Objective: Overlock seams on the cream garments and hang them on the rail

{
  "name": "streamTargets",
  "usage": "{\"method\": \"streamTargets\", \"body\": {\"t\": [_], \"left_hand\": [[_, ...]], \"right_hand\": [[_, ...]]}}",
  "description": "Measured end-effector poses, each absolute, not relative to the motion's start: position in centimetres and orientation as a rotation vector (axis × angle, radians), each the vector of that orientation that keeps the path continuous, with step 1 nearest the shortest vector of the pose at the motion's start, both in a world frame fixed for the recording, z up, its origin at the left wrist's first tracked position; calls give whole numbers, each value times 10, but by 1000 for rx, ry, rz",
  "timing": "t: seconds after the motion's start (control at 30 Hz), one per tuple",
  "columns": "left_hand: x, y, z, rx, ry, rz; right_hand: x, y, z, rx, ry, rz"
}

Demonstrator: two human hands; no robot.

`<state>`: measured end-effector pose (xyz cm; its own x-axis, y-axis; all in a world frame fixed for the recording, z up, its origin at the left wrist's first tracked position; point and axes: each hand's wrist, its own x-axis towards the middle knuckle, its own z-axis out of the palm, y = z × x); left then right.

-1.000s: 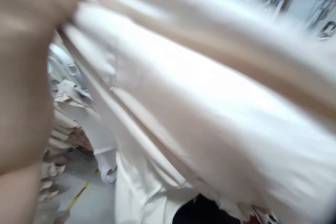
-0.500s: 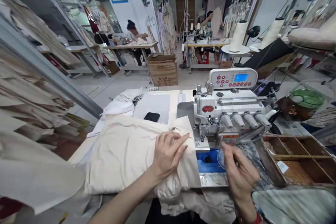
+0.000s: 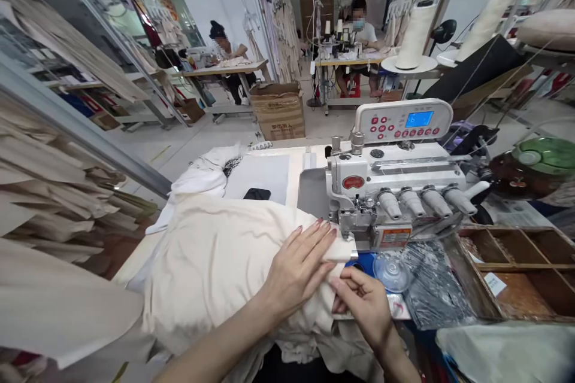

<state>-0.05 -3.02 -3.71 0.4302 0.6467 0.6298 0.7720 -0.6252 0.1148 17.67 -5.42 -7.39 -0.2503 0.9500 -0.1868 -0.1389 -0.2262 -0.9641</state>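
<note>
Cream fabric (image 3: 211,257) is spread over the table in front of the white overlock sewing machine (image 3: 395,179). My left hand (image 3: 299,263) lies flat on it, fingers stretched toward the needle area, with the fabric edge close by the presser foot. Just below and to the right, my right hand (image 3: 363,299) pinches the fabric's right edge between thumb and fingers. Part of the edge is hidden beneath my left hand. A lower fold of the fabric hangs over the table's front.
Right of the machine stands a wooden compartment box (image 3: 516,266), with a clear round dish (image 3: 392,272) nearer the machine. A black phone (image 3: 257,194) lies behind the fabric. Thread cones (image 3: 415,36) rise at the back right. Two people work at tables beyond a cardboard box (image 3: 278,114).
My right hand has come left from beside the machine to the fabric edge. My left hand has slid forward and flattened, and the fabric edge is now up at the presser foot.
</note>
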Motion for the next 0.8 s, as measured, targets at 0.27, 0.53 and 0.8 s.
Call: {"method": "streamTargets", "body": {"t": [0.27, 0.53, 0.8], "left_hand": [[-20, -59, -17, -2459, -958, -1540], [-4, -22, 6, -2541, -720, -1692], [7, -5, 8, -2190, -850, -1949]], "right_hand": [[186, -92, -58, -923, -1373, 476], [130, -118, -64, -823, -1188, 2079], [152, -83, -57, -932, -1215, 1253]]}}
